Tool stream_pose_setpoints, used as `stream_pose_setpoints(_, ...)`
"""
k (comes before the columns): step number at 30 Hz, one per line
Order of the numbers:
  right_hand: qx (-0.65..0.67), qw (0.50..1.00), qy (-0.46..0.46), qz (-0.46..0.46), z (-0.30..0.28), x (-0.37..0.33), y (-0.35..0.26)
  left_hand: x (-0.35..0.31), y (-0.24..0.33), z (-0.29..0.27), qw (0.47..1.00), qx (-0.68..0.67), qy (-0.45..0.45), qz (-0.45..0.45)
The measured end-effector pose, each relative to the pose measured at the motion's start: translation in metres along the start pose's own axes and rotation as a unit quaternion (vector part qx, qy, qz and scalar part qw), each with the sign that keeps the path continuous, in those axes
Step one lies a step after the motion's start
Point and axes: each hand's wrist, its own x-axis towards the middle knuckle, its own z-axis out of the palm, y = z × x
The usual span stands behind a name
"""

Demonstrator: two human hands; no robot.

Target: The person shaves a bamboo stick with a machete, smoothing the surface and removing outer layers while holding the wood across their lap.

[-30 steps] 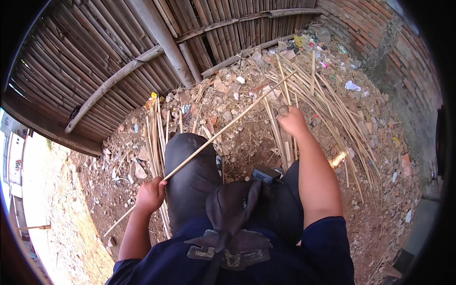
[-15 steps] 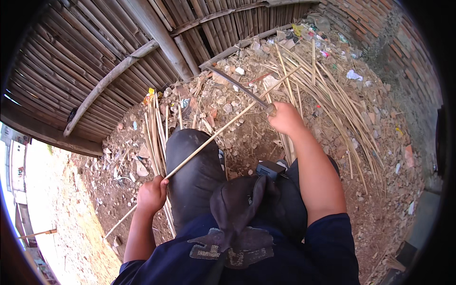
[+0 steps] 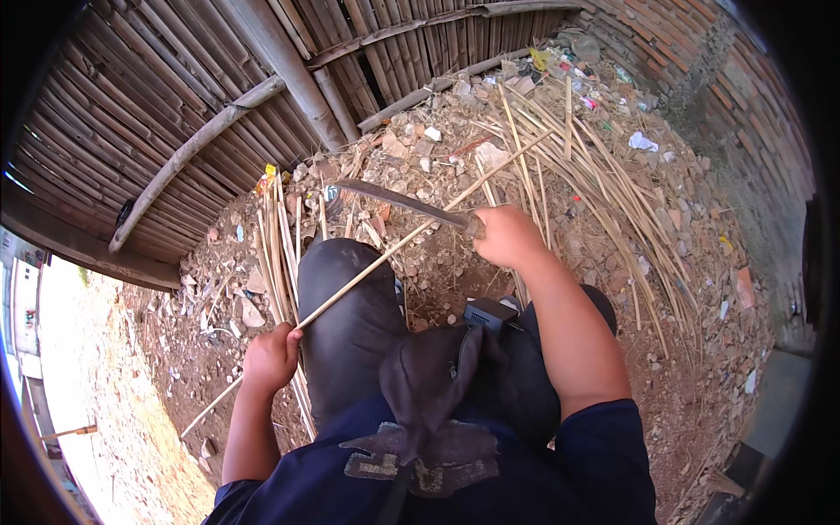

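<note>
- We have the long pale stick (image 3: 359, 279) slanting across our left leg (image 3: 346, 367).
- Our left hand (image 3: 271, 357) grips it near its lower end.
- Our right hand (image 3: 507, 236) is closed around the handle of a curved blade (image 3: 394, 199), which crosses the stick; we cannot tell whether they touch.
- Around us, more strips (image 3: 626, 210) lie on the rubble-strewn ground (image 3: 612, 446), beside a slatted wall (image 3: 201, 79).

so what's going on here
A person's left hand grips a long, thin pale stick that slants across the left knee. The right hand holds a curved blade, which crosses the stick in this view; whether they touch is unclear. More sticks lie on the rubble-strewn ground to both sides.
</note>
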Motion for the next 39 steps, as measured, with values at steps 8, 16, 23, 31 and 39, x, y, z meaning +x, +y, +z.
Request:
stream_pose_setpoints(8, 0.093, 0.991, 0.026, 0.087, -0.004, 0.027, 0.025, 0.005, -0.007, -0.005, 0.998, -0.063, -0.026, 0.012)
stream_pose_setpoints(16, -0.002, 0.999, 0.05, -0.001, -0.032, 0.001, 0.009, -0.01, -0.014, -0.002, 0.992, -0.121, -0.026, 0.007)
stream_pose_setpoints(23, -0.009, 0.999, 0.022, 0.03, -0.012, 0.009, 0.004, -0.009, -0.014, -0.015, 0.99, -0.13, -0.053, -0.013)
stream_pose_setpoints(31, 0.025, 0.996, 0.047, 0.074, -0.013, 0.025, 0.036, -0.007, -0.027, -0.009, 0.993, -0.097, -0.061, -0.015)
stream_pose_setpoints(39, -0.039, 0.998, -0.011, 0.046, -0.044, -0.006, -0.003, -0.018, -0.028, -0.003, 0.993, -0.109, -0.036, -0.014)
